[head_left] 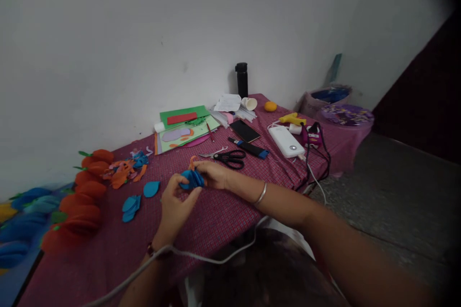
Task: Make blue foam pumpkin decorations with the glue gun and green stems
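Observation:
Between my two hands is a small blue craft piece [192, 180] made of several layered petals, with an orange strip [193, 162] standing up from its top. My left hand [177, 204] grips it from the left, thumb along the lower side. From the right, my right hand [211, 175] holds the same piece, its fingers closed at the upper edge. On the cloth to the left lie a single blue teardrop cutout [151, 189] and a small pile of blue cutouts [131, 208]. Black-handled scissors [230, 157] rest just beyond my right hand.
Orange layered craft pieces [84, 201] line the left, beside orange and blue scraps [126, 170]. Coloured sheets [183, 129], a phone [245, 130], a white power bank [286, 141], a yellow glue gun [293, 119] and a black bottle [242, 80] stand farther back. A white cable [216, 261] crosses in front.

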`<action>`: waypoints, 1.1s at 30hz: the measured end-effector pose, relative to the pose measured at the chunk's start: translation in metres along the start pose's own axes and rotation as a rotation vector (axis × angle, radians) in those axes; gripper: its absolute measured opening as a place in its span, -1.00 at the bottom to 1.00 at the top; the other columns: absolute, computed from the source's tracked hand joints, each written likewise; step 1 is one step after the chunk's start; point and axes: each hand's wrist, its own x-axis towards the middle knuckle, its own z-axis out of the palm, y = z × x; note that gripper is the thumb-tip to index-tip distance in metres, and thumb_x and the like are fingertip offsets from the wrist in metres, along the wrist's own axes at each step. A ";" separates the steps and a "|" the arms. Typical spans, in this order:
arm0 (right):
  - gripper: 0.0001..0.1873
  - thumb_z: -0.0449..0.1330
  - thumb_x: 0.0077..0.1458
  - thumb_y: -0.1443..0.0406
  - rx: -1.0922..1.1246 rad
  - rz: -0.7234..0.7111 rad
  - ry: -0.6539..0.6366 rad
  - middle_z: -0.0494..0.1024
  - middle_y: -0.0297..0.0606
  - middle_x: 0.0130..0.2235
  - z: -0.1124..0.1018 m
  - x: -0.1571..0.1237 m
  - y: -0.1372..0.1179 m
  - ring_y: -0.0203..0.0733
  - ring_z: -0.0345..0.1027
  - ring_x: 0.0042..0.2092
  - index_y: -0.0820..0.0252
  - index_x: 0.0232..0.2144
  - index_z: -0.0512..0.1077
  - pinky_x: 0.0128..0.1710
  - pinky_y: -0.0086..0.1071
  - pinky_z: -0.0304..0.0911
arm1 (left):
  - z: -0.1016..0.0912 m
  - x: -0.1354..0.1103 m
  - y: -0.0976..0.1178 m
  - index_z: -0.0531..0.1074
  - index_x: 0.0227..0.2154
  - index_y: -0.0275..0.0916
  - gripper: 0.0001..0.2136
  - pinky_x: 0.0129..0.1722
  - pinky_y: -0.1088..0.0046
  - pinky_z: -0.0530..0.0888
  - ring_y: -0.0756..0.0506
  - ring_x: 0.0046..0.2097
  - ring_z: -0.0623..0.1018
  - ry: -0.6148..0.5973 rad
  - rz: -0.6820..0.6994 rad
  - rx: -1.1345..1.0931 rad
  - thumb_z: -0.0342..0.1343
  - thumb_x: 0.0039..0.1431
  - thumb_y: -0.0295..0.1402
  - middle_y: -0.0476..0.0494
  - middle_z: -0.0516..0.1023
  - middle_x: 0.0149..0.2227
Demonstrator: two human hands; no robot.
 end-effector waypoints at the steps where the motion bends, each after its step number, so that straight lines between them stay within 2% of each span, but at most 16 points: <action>1: -0.89 0.08 -0.26 0.45 0.001 0.003 -0.003 0.28 -0.48 -0.58 0.000 0.000 0.000 -0.39 0.15 -0.54 0.21 -0.54 0.27 -0.46 -0.49 0.09 | 0.000 0.000 0.000 0.30 -0.42 -0.20 -0.82 -0.36 0.54 0.41 0.02 -0.37 0.43 -0.003 0.001 -0.013 0.22 -0.02 -0.40 0.05 0.35 -0.40; 8: -0.89 0.09 -0.25 0.44 0.000 0.003 -0.052 0.28 -0.48 -0.59 0.000 -0.001 -0.002 -0.39 0.14 -0.56 0.21 -0.55 0.25 -0.51 -0.49 0.06 | -0.005 0.002 0.000 0.34 -0.39 -0.20 -0.82 -0.37 0.55 0.38 0.02 -0.37 0.43 -0.012 -0.039 -0.172 0.24 -0.05 -0.43 0.05 0.37 -0.40; 12: -0.90 0.10 -0.22 0.44 0.003 0.004 -0.045 0.29 -0.47 -0.59 0.001 -0.001 -0.003 -0.39 0.14 -0.57 0.21 -0.54 0.26 -0.52 -0.49 0.07 | -0.008 0.003 0.001 0.37 -0.40 -0.20 -0.95 -0.36 0.54 0.34 0.03 -0.38 0.37 -0.064 -0.050 -0.240 0.13 0.13 -0.38 0.05 0.37 -0.43; 14: -0.92 0.11 -0.18 0.43 0.007 0.013 -0.026 0.29 -0.48 -0.60 0.001 -0.001 -0.003 -0.38 0.14 -0.58 0.21 -0.52 0.27 -0.52 -0.49 0.08 | -0.009 0.004 0.002 0.39 -0.42 -0.21 -0.90 -0.34 0.52 0.32 0.02 -0.38 0.36 -0.081 -0.054 -0.256 0.07 0.20 -0.38 0.04 0.37 -0.45; 18: -0.95 0.14 -0.08 0.40 0.013 -0.007 0.013 0.32 -0.45 -0.58 0.002 -0.002 -0.006 -0.37 0.16 -0.56 0.23 -0.52 0.31 -0.50 -0.48 0.11 | -0.010 0.005 -0.002 0.40 -0.44 -0.22 -0.88 -0.35 0.49 0.31 0.01 -0.39 0.35 -0.042 -0.054 -0.194 0.07 0.22 -0.38 0.03 0.36 -0.46; 23: -0.89 0.08 -0.13 0.48 0.004 -0.023 0.015 0.33 -0.42 -0.61 0.003 0.001 -0.008 -0.39 0.15 -0.56 0.25 -0.60 0.31 -0.50 -0.49 0.12 | -0.012 0.007 -0.012 0.43 -0.40 -0.22 -0.95 -0.28 0.45 0.34 -0.02 -0.30 0.42 0.017 0.099 -0.015 0.11 0.17 -0.43 -0.02 0.42 -0.37; 26: -0.88 0.04 -0.18 0.49 -0.002 -0.042 0.021 0.35 -0.39 -0.60 0.003 0.002 -0.010 -0.36 0.18 -0.56 0.25 -0.62 0.32 -0.50 -0.48 0.14 | -0.012 0.006 -0.008 0.44 -0.41 -0.22 -0.95 -0.30 0.47 0.36 -0.01 -0.29 0.42 0.106 0.260 0.146 0.16 0.12 -0.48 -0.04 0.41 -0.31; 29: -0.86 0.06 -0.22 0.50 -0.033 -0.102 0.086 0.38 -0.41 -0.57 0.004 -0.001 -0.013 -0.36 0.20 -0.56 0.24 -0.56 0.35 -0.52 -0.49 0.14 | -0.011 0.003 0.000 0.48 -0.39 -0.21 -0.93 -0.38 0.50 0.34 0.03 -0.37 0.36 0.207 0.346 0.296 0.20 0.07 -0.50 -0.02 0.35 -0.32; 31: -0.85 0.08 -0.22 0.49 -0.064 -0.130 0.134 0.40 -0.41 -0.55 0.004 -0.004 -0.015 -0.36 0.21 -0.57 0.23 -0.52 0.37 -0.55 -0.49 0.13 | -0.011 0.001 0.005 0.48 -0.38 -0.20 -0.92 -0.44 0.52 0.31 0.04 -0.42 0.33 0.204 0.357 0.337 0.20 0.08 -0.51 0.01 0.32 -0.38; 33: -0.86 0.08 -0.21 0.48 -0.087 -0.159 0.153 0.40 -0.41 -0.54 0.005 -0.005 -0.017 -0.35 0.23 -0.55 0.22 -0.51 0.37 -0.54 -0.50 0.13 | -0.010 0.001 0.008 0.46 -0.41 -0.21 -0.92 -0.46 0.52 0.30 0.03 -0.43 0.34 0.150 0.357 0.337 0.18 0.10 -0.52 0.02 0.33 -0.42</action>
